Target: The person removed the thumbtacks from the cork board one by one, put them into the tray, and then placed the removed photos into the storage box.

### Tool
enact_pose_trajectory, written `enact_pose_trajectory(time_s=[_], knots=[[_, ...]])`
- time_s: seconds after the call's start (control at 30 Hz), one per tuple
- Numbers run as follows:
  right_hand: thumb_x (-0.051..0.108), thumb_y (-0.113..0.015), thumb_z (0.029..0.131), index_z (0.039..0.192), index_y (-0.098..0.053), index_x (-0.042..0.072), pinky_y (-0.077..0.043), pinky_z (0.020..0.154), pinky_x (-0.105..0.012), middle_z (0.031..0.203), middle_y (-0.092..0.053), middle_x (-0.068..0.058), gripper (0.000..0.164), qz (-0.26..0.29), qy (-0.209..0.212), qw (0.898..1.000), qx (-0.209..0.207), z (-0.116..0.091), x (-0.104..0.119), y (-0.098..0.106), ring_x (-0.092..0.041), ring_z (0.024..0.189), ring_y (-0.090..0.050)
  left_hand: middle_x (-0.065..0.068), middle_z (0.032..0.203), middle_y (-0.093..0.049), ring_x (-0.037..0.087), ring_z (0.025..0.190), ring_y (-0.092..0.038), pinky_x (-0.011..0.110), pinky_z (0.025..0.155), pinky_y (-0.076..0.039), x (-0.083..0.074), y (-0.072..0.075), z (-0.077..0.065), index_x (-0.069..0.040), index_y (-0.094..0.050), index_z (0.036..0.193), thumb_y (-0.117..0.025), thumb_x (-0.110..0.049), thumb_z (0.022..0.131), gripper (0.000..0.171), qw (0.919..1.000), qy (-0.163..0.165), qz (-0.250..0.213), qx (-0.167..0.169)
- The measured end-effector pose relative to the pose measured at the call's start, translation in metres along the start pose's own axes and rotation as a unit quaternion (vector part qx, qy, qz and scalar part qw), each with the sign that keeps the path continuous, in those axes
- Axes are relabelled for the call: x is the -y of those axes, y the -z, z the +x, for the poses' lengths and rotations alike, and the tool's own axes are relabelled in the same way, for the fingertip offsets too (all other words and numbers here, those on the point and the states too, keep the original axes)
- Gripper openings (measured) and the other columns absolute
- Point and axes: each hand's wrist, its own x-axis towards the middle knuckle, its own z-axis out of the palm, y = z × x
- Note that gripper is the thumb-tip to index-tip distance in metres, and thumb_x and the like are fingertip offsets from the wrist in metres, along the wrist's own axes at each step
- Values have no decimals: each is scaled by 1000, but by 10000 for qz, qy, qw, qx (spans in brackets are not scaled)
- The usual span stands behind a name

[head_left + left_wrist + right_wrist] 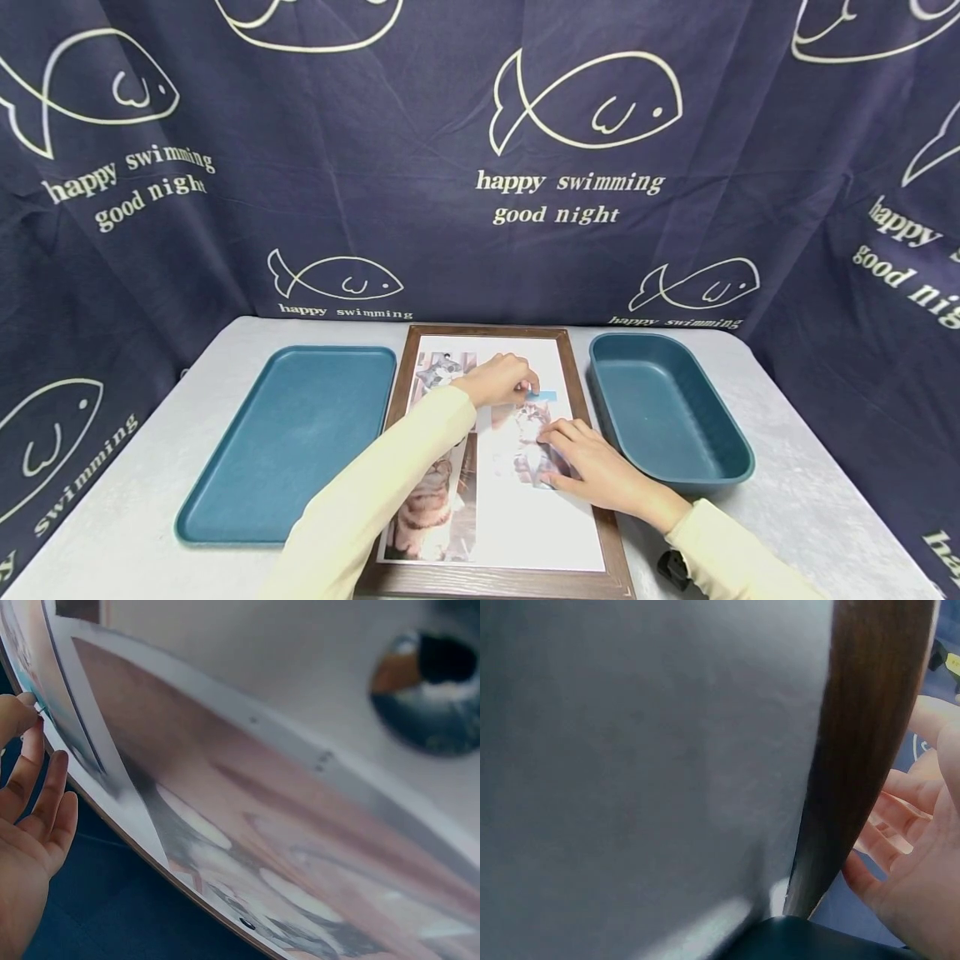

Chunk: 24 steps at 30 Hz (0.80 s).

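A wood-framed white board (540, 533) lies on the table with cat photos on it. My left hand (498, 379) is at the top edge of the right-hand cat photo (530, 417), which has a blue strip there. Its thumb and index finger pinch a small blue pushpin (43, 709), mostly hidden by the fingertips. My right hand (596, 467) rests with spread fingers on the lower right part of that photo, holding it flat. Left of it another cat photo (427, 525) lies lengthwise on the board, below a photo of a grey cat (438, 372) with a black pin head (447, 356).
A flat blue tray (292, 442) lies left of the board. A deep blue bin (667, 408) stands close on its right. Near the right sleeve lies a small black object (672, 569) on the grey table (810, 500). A dark blue curtain (420, 167) hangs behind.
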Motion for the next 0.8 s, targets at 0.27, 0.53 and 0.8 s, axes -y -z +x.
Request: enact_pose_trajectory(time_s=[0.27,0.53,0.8], knots=[[35,-66,81,111,-57,11,-37,69,-25,109,-54,2,39,-8,18,10000,-9,-1,0,0,-7,87,-39,-5,91,-63,5,76,-50,17,72,-43,1,1,-1,-21,-70,101,-65,-12,79,24,9999,-76,-84,-3],[36,-66,81,112,-57,12,-38,71,-25,109,-54,2,39,10,-94,9999,86,0,1,1,-7,88,-39,-5,89,-63,5,73,-46,16,65,-38,1,2,-2,-21,-70,102,-64,-11,80,25,9999,-129,-82,-5],[37,-64,83,113,-56,13,-37,70,-24,110,-53,3,39,53,-152,9997,161,0,1,0,-7,89,-38,-3,91,-64,5,72,-48,15,67,-42,1,2,-2,-22,-71,101,-62,-10,81,25,9998,-173,-60,-66]])
